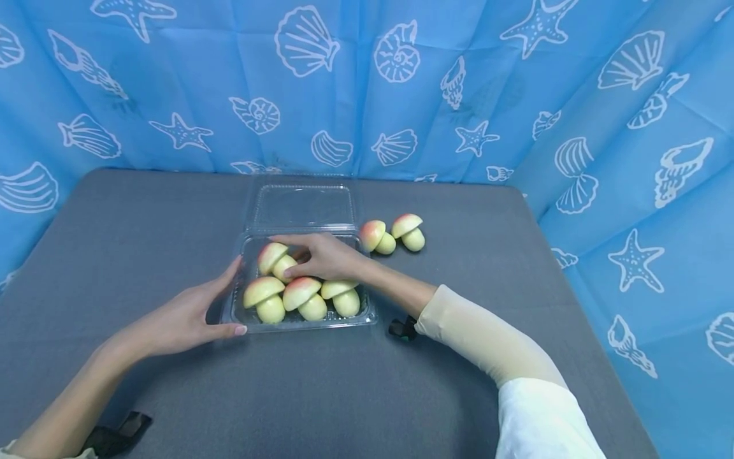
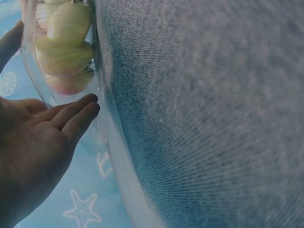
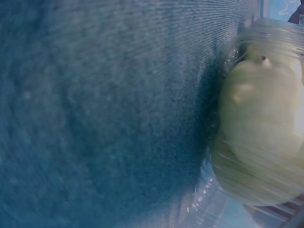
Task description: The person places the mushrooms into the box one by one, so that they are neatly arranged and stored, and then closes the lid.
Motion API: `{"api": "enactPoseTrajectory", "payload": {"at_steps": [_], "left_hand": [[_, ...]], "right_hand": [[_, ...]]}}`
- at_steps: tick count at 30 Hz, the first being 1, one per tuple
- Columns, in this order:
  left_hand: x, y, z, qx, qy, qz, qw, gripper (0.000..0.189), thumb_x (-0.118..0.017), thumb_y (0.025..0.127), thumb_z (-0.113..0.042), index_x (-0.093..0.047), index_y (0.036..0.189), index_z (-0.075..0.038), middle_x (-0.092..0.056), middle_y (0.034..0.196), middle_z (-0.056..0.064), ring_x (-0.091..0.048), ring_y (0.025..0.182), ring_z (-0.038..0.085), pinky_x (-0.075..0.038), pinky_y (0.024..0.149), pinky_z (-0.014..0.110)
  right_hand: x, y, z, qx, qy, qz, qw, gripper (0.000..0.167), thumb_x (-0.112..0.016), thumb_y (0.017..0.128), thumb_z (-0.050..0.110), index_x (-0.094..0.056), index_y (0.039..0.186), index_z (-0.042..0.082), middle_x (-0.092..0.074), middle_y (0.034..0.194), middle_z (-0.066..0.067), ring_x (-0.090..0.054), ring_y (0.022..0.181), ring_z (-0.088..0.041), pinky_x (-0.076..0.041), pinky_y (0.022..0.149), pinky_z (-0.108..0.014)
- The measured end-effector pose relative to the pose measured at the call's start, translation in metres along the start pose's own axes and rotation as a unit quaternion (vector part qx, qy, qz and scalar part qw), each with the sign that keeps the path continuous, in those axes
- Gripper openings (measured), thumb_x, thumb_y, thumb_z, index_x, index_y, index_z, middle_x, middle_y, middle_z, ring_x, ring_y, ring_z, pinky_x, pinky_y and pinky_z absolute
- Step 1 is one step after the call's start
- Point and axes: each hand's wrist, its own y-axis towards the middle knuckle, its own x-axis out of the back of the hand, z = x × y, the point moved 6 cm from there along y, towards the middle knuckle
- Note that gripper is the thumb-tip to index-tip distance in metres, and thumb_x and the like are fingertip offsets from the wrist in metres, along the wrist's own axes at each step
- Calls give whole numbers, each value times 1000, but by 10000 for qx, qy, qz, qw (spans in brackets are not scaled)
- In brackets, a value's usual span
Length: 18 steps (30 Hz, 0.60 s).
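A clear plastic clamshell box point(image 1: 304, 326) lies on the table with its lid point(image 1: 304, 205) folded back. Three pale yellow mushroom-shaped pieces, among them a red-tinged one point(image 1: 302, 298), line its front row. Behind them, at the back left, my right hand point(image 1: 329, 255) pinches another mushroom-shaped piece point(image 1: 272, 256) between thumb and fingers; the hand covers the rest of the back row. My left hand point(image 1: 178, 315) touches the box's left side, thumb and fingers spread. In the left wrist view its fingers point(image 2: 78, 114) are straight beside the box wall. The right wrist view shows pieces point(image 3: 261, 118) through clear plastic.
Two more mushroom-shaped pieces, a left one point(image 1: 376, 237) and a right one point(image 1: 409, 231), lie on the grey tablecloth point(image 1: 355, 395) right of the box. A blue shell-patterned curtain point(image 1: 355, 83) hangs behind the table and along its right side.
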Motion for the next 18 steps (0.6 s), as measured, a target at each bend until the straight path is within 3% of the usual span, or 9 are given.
{"api": "enactPoseTrajectory", "payload": {"at_steps": [4,11,18], "left_hand": [[0,0,-1,-15,6,-11,10000,112,-71,88,-52,4,160,-12,-14,163,22,-24,143,49,-26,109,69],[0,1,-1,-10,3,-7,10000,112,-71,88,-52,4,160,-13,-13,163,21,-23,143,49,-26,109,68],[0,1,-1,22,59,-33,10000,114,-72,86,-53,5,160,-14,-13,163,22,-23,143,49,-25,110,68]], "right_hand": [[0,1,1,-62,80,96,9999,70,-75,90,31,-42,152,28,-62,135,-4,-66,104,0,-52,89,-16],[6,-2,1,-64,54,208,9997,72,-75,91,28,-41,153,23,-72,117,0,-67,102,-2,-50,91,-18],[12,-8,-1,-105,91,236,9996,66,-73,93,25,-44,152,19,-72,117,-1,-67,106,-4,-50,93,-20]]}}
